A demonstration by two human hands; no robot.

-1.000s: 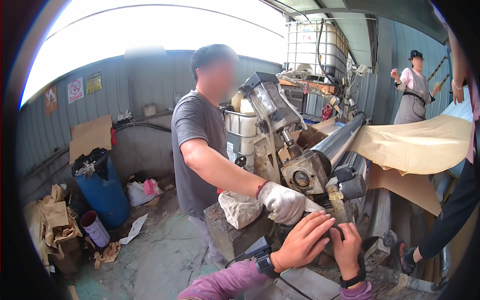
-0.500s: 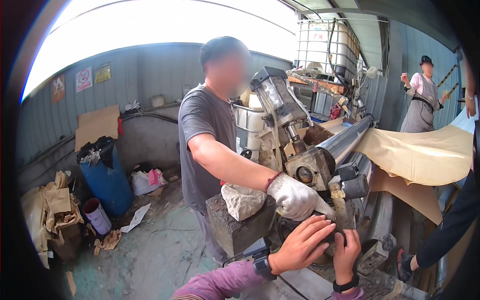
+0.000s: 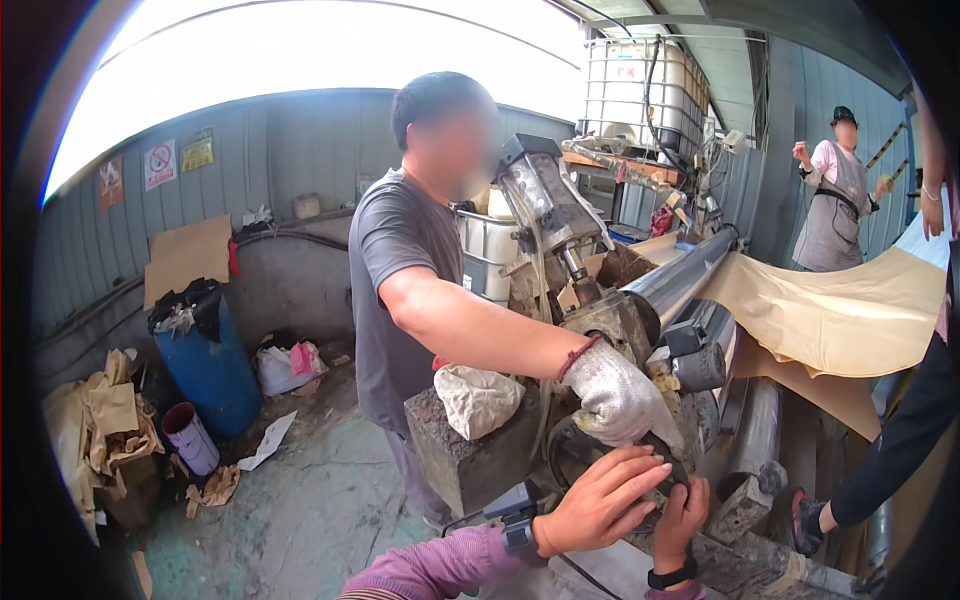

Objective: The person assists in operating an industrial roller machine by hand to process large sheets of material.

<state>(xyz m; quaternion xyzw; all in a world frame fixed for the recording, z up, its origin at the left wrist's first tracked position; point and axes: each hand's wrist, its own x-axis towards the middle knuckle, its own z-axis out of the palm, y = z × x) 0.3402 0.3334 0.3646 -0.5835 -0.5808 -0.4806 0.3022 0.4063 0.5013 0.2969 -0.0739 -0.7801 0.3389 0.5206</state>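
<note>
A dark handwheel [image 3: 566,462] sits low on the front of the machine, mostly hidden behind hands. My left hand [image 3: 603,503] lies over its near side, fingers together and curving across the rim. Close to its fingertips, my right hand [image 3: 682,518] is closed around the rim's right part, thumb and fingers bent. Just above both, a co-worker's hand in a whitish knit glove [image 3: 622,400] reaches down onto the same wheel. Exactly where my left fingertips press is partly hidden.
A stone-like block [image 3: 470,455] with a pale cloth [image 3: 478,402] stands left of the wheel. Behind are a metal cylinder [image 3: 548,190] and a long roller [image 3: 690,270] with tan sheet [image 3: 830,310]. A blue barrel [image 3: 208,370] stands left. Other people are at the right.
The gloved hand has moved down and right along the wheel. My right hand has moved slightly down and left, and my left fingers have drawn closer together. The view has shifted slightly.
</note>
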